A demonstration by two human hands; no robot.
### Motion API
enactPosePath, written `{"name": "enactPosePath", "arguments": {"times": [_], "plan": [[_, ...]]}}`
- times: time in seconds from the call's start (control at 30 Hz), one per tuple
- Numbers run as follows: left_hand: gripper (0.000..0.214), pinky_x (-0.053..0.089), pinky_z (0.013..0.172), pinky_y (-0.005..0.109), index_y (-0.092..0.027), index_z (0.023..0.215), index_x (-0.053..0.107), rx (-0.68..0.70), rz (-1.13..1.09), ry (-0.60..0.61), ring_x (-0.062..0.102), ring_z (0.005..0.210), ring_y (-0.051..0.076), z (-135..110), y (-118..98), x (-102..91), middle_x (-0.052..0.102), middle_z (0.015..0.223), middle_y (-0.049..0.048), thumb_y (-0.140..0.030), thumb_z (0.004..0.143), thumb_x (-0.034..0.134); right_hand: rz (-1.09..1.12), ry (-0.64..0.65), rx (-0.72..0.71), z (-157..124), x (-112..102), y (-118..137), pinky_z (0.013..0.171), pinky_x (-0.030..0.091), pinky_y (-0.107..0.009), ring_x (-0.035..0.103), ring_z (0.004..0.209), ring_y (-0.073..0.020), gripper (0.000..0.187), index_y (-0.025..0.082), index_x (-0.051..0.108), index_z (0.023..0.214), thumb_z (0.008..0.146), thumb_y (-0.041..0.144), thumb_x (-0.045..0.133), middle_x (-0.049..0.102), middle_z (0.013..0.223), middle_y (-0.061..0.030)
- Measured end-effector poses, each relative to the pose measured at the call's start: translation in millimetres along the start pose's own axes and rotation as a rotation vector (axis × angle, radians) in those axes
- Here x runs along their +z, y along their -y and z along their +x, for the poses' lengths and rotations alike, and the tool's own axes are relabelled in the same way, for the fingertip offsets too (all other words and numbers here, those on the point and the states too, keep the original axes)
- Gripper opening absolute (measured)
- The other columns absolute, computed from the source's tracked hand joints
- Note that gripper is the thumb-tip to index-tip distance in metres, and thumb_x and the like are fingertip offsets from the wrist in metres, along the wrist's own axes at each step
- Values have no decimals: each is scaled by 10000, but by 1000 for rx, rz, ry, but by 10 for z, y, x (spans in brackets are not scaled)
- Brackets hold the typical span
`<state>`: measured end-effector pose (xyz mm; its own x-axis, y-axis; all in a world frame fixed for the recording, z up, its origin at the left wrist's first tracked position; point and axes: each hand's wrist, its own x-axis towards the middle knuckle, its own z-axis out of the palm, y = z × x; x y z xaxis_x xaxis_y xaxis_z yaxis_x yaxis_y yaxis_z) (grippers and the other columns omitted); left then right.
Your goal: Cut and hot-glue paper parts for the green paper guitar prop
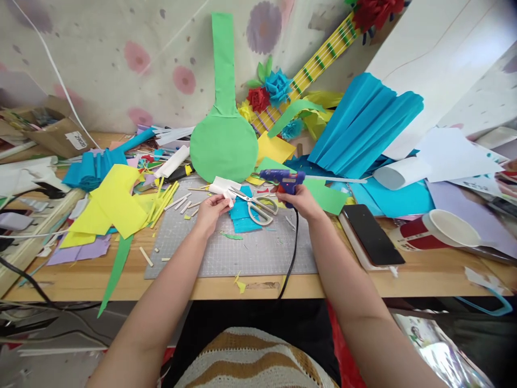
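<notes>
A white scrap (pixel 231 203) and a glue gun (pixel 285 179) held over the grey cutting mat (pixel 258 258).

Left of the mat, yellow paper pieces (pixel 119 202) lie on the tabletop (pixel 139 283), with narrow yellow strips (pixel 166 202) just beside its left edge. Above the mat's left half, the left hand (pixel 214 212) pinches the white scrap between its fingertips. At the mat's far edge stands a green paper shape (pixel 224 148), round below with a long neck. On the mat's middle, scissors (pixel 251 200) overlap blue paper (pixel 242 218). Above the mat's right half, the right hand (pixel 304 200) grips the glue gun by its handle; its black cord (pixel 296 237) drops past the mat's near edge. Right of the mat are a phone (pixel 374 233), then a paper cup (pixel 434 230).
</notes>
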<state>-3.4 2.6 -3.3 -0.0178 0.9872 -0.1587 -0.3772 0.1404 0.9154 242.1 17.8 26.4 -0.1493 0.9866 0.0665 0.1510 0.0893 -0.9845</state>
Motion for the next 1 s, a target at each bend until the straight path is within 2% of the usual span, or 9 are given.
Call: {"name": "enactPosePath", "arguments": {"times": [0.07, 0.13, 0.23, 0.33, 0.43, 0.57, 0.73, 1.0], "plan": [[304, 485, 809, 330, -122, 749, 654, -5, 8, -8, 632, 728, 141, 4, -14, -16, 674, 728, 41, -268, 507, 766, -63, 67, 75, -112, 92, 5, 455, 363, -224, 459, 473, -76, 318, 144, 634, 758, 602, 416, 686, 595, 597, -2], [310, 488, 800, 327, -123, 753, 654, -7, 10, -25, 629, 716, 135, 3, -30, -25, 670, 726, 36, -257, 499, 769, -129, 94, 111, -168, 177, 6, 439, 346, -218, 440, 456, -74, 359, 147, 635, 780, 602, 456, 682, 569, 560, 12], [323, 503, 748, 319, -128, 758, 654, 1, 16, -52, 617, 685, 128, -6, -51, -33, 659, 711, 24, -255, 486, 773, -208, 99, 94, -193, 280, -3, 499, 408, -231, 521, 547, -109, 398, 155, 641, 838, 604, 474, 677, 617, 653, -8], [345, 512, 662, 290, -132, 776, 660, 11, 64, -63, 602, 662, 126, -18, -62, -35, 651, 715, 22, -273, 483, 775, -242, 93, 15, -200, 340, -41, 646, 476, -270, 597, 749, -169, 420, 172, 642, 913, 615, 465, 676, 661, 815, -30], [363, 508, 614, 272, -135, 788, 663, 17, 106, -74, 592, 651, 124, -28, -63, -29, 647, 719, 23, -293, 481, 775, -270, 93, -29, -209, 353, -89, 729, 489, -301, 607, 858, -201, 447, 191, 637, 983, 637, 473, 661, 670, 901, -30], [374, 503, 608, 272, -134, 788, 663, 23, 135, -76, 587, 641, 125, -34, -52, -18, 648, 707, 26, -307, 477, 776, -294, 60, -67, -218, 335, -103, 761, 491, -312, 607, 893, -210, 465, 197, 628, 1022, 661, 490, 640, 674, 923, -28], [360, 493, 597, 261, -138, 789, 662, 25, 160, -55, 582, 625, 120, -26, -41, -25, 647, 699, 22, -315, 495, 768, -330, 80, -67, -223, 329, -94, 776, 491, -327, 609, 901, -219, 457, 195, 640, 1008, 661, 492, 641, 674, 943, -29], [351, 476, 618, 248, -143, 751, 648, 7, 148, -37, 577, 630, 111, -33, -71, -26, 638, 679, 10, -318, 475, 778, -261, 50, -57, -208, 299, -158, 783, 489, -317, 611, 881, -199, 444, 202, 632, 1003, 663, 486, 643, 674, 939, -28]]}}
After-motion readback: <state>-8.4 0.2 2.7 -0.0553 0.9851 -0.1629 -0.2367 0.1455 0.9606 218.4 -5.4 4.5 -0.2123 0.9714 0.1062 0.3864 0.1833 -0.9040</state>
